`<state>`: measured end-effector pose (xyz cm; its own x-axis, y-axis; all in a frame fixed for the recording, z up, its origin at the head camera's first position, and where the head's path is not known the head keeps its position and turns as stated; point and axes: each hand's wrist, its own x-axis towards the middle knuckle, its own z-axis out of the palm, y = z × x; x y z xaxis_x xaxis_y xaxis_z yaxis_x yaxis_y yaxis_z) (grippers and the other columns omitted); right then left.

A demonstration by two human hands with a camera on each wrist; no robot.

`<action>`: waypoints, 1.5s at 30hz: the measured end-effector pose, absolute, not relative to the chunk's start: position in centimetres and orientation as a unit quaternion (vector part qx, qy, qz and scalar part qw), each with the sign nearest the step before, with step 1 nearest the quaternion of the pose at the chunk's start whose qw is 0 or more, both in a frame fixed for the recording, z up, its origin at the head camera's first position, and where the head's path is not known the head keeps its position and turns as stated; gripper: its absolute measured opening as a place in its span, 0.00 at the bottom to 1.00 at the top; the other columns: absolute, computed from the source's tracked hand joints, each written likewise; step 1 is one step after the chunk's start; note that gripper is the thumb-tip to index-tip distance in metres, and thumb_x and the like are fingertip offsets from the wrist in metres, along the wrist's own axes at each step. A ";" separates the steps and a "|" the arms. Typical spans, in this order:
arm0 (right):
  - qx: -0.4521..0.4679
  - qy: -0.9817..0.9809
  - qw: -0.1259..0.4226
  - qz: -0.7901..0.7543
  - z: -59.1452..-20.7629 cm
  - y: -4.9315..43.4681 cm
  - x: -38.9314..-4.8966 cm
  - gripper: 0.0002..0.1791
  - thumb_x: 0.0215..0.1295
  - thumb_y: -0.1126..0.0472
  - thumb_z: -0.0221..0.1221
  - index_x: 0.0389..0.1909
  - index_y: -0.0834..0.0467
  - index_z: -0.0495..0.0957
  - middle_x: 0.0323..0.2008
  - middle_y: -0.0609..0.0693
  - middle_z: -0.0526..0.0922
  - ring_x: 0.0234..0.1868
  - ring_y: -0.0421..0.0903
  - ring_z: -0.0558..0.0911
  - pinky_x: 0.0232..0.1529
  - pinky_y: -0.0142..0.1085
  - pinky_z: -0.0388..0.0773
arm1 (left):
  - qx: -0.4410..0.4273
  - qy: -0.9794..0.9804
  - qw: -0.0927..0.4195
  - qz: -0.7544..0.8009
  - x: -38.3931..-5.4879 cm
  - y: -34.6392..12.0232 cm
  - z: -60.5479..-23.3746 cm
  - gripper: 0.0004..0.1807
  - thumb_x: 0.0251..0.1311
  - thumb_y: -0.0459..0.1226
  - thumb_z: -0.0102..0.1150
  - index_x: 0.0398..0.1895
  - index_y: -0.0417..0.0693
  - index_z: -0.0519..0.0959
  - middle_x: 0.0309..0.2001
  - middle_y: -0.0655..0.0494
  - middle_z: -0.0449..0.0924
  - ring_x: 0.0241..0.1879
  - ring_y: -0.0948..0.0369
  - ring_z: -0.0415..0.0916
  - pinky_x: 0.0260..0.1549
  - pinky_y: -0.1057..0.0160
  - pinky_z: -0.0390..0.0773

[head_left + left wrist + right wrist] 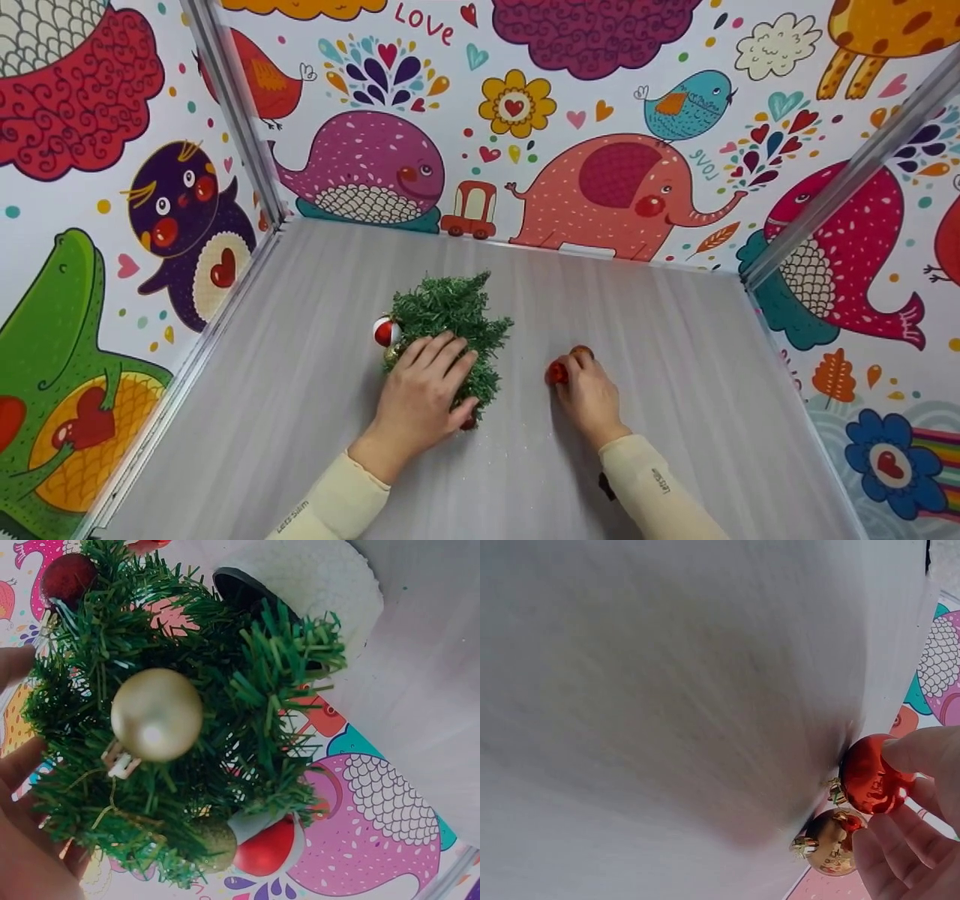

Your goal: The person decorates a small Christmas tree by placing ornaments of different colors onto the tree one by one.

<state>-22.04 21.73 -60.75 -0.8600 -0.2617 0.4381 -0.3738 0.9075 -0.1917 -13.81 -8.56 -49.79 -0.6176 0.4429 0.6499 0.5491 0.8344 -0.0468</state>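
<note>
A small green Christmas tree point(450, 300) stands on the table, and my left hand point(424, 386) grips it from the near side, thumb and fingers spread around its branches. On the tree hang a pale gold ball point(157, 715), a dark red glittery ball point(69, 577), and a red-and-white ball point(386, 331). A white fluffy piece point(330, 592) shows by its foot in the left wrist view. My right hand point(592, 397), low on the table to the right, pinches a shiny red ornament ball point(874, 774). Touching its fingers is a shiny gold ball point(831, 844).
The grey wood-grain table point(315, 315) is enclosed by printed cartoon panels point(480, 150) at the back and both sides. Metal posts point(240, 112) join the panels at the corners. Fine glitter specks lie on the table between the hands.
</note>
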 end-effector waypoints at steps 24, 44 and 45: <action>0.170 -0.951 0.233 0.109 -61.3 21.7 -22.2 0.23 0.44 0.65 0.77 0.45 0.58 0.83 0.42 0.55 0.81 0.39 0.57 0.81 0.31 0.51 0.82 | -0.284 -0.892 0.337 -0.101 -13.6 -8.9 -49.9 0.30 0.47 0.51 0.73 0.52 0.45 0.82 0.58 0.47 0.79 0.62 0.48 0.71 0.64 0.51 0.66; 0.173 -0.949 0.241 0.109 -61.3 21.8 -22.2 0.23 0.44 0.65 0.76 0.45 0.58 0.83 0.42 0.55 0.81 0.39 0.57 0.81 0.29 0.51 0.82 | -0.263 -0.897 0.342 -0.093 -13.4 -8.2 -49.7 0.31 0.47 0.53 0.72 0.53 0.46 0.81 0.56 0.47 0.80 0.61 0.48 0.72 0.63 0.49 0.66; 0.173 -0.949 0.240 0.110 -61.3 21.8 -22.2 0.23 0.44 0.65 0.76 0.45 0.58 0.83 0.42 0.55 0.81 0.39 0.57 0.81 0.29 0.51 0.82 | -0.262 -0.898 0.342 -0.091 -13.4 -8.2 -49.7 0.32 0.47 0.53 0.72 0.54 0.46 0.81 0.56 0.47 0.79 0.61 0.48 0.72 0.63 0.49 0.66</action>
